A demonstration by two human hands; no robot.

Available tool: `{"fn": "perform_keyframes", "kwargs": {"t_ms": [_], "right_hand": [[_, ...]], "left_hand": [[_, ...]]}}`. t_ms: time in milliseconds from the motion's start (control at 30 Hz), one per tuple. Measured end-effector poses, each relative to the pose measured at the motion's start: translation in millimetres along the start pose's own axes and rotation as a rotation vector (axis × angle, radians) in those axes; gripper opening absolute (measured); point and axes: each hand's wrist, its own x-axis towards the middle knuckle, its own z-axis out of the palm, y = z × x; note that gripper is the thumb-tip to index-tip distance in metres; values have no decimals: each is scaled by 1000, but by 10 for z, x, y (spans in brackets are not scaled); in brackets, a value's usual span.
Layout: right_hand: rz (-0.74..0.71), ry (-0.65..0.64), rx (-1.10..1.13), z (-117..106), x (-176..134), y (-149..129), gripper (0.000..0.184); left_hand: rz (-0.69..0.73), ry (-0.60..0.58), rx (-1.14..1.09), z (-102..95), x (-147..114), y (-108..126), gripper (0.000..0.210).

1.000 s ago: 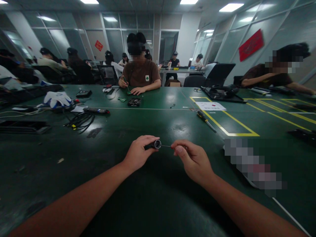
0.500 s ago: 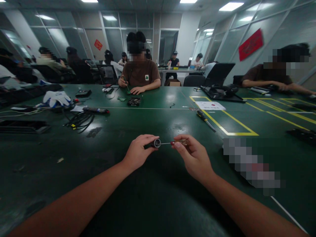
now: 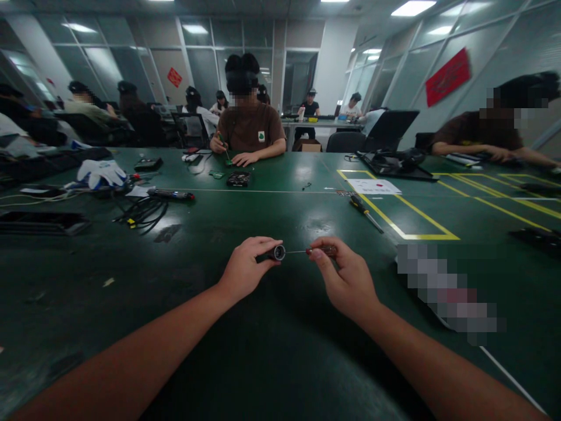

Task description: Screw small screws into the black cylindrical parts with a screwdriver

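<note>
My left hand [image 3: 246, 268] is closed around a short black cylinder [image 3: 277, 252], its round, silver-rimmed end turned towards me and to the right. What kind of part it is I cannot make out; most of its body is behind my fingers. Between the thumb and fingers of my right hand [image 3: 346, 278] is a small screwdriver [image 3: 328, 251] with a reddish-brown, see-through handle. Its thin shaft points left, level with the cylinder's round end. Whether the tip touches the rim I cannot tell. Both hands are just above the green table [image 3: 258, 362].
A black-and-yellow screwdriver [image 3: 366, 212] lies beyond my right hand, near yellow tape [image 3: 427, 237]. To the left are coiled black cables [image 3: 142, 215], white gloves [image 3: 101, 174] and a black tray [image 3: 44, 223]. A blurred-out object [image 3: 445, 292] lies right. Across the table sits a person [image 3: 249, 126].
My right hand and the screwdriver have shifted slightly right, so a little more of the shaft shows. The cylinder's end has turned slightly; my left hand keeps its hold.
</note>
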Motion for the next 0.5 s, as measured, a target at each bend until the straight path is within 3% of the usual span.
{"fn": "perform_keyframes", "kwargs": {"t_ms": [300, 500], "right_hand": [[-51, -6, -48, -10, -16, -11, 15], [-196, -69, -89, 2, -19, -41, 13]], "left_hand": [[15, 15, 13, 9, -8, -16, 44], [-6, 33, -23, 12, 3, -67, 44]]}}
